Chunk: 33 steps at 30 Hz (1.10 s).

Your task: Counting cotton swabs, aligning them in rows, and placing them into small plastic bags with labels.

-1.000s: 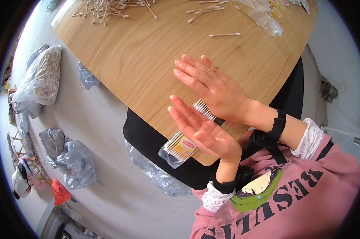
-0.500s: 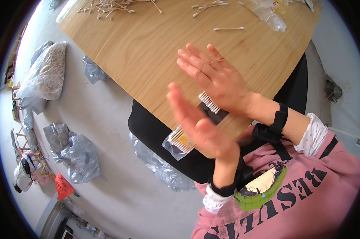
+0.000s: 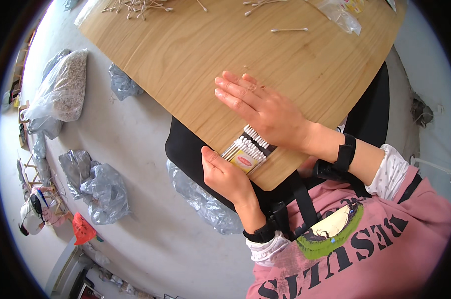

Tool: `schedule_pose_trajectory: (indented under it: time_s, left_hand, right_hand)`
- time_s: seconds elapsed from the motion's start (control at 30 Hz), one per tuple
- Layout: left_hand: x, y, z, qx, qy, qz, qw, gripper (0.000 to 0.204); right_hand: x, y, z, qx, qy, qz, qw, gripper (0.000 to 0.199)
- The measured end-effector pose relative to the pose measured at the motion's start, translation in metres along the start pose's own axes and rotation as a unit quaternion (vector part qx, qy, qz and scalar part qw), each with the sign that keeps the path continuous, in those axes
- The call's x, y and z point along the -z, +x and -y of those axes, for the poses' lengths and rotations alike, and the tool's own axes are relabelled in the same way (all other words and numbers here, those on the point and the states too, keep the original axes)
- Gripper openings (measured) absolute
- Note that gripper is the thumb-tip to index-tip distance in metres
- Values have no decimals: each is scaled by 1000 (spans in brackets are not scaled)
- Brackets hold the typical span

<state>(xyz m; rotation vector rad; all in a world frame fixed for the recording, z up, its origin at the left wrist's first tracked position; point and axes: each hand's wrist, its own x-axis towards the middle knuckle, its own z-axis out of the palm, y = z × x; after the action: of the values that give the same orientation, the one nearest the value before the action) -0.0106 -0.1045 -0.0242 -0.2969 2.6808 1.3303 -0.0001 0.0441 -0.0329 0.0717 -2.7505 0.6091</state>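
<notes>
A clear pack of cotton swabs (image 3: 243, 161) with a yellow label lies near the table's close corner. My left hand (image 3: 230, 182) rests against its left end, thumb stretched out and the other fingers hidden. Beyond the pack, a row of white swab tips (image 3: 256, 135) shows beside a dark strip, partly under my right hand (image 3: 272, 112). That hand is held flat over the wood, fingers stretched out and holding nothing.
Loose cotton swabs (image 3: 140, 7) are heaped at the table's (image 3: 185, 65) far left, and a single swab (image 3: 289, 30) lies far right, near a clear plastic packet (image 3: 342, 17). A black chair (image 3: 185, 154) stands under the corner. Grey plastic bags (image 3: 105, 192) are on the floor.
My left hand has dropped to the pack's end, and the pack has shifted right, up against the other swab row. My right hand has come slightly nearer and left, still flat.
</notes>
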Motion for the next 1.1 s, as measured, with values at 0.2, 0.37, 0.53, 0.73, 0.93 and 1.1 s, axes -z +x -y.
schedule_pose_trajectory:
  time_s: [0.2,0.37,0.53,0.73,0.93,1.1]
  left_hand:
    - [-2,1,4,-1,-87,14,996,49]
    - [2,0,-5,3,-36,16,999,47]
    - [1,0,-6,-7,13,10,1000,46]
    - [1,-1,-5,-38,8,21,999,37]
    - [43,-5,4,-104,84,95,986,45]
    - [56,-10,7,-310,170,191,916,88]
  right_hand:
    - [-5,-4,12,-3,19,10,1000,49]
    - [-7,-2,20,0,32,9,999,47]
    - [-12,-1,31,-34,177,-12,984,49]
    - [-22,1,55,-52,372,-31,926,49]
    - [15,-13,28,-242,636,-127,722,69]
    - [17,-30,39,-231,628,-89,738,76]
